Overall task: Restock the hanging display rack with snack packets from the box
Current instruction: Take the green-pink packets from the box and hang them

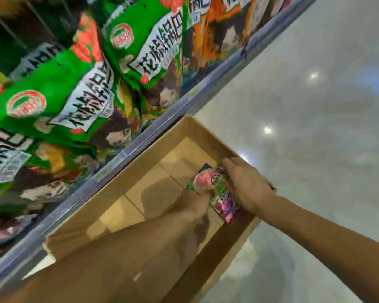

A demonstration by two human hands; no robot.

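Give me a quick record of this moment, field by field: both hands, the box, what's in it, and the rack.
left hand: reaches into the box, blurred, at the lower edge of the packets; grip unclear
right hand: fingers curled over the packets from the right
snack packets: small pink, green and purple bunch at the box's right side
box: open cardboard, floor mostly bare
display rack: above the box, hung with green packets
floor: glossy, pale

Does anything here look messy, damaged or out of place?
Nothing stands out. The cardboard box sits by the rack, nearly emptied; both hands, left hand and right hand, are on the last snack packets. The hanging green packets overlap at slightly different tilts, undamaged.
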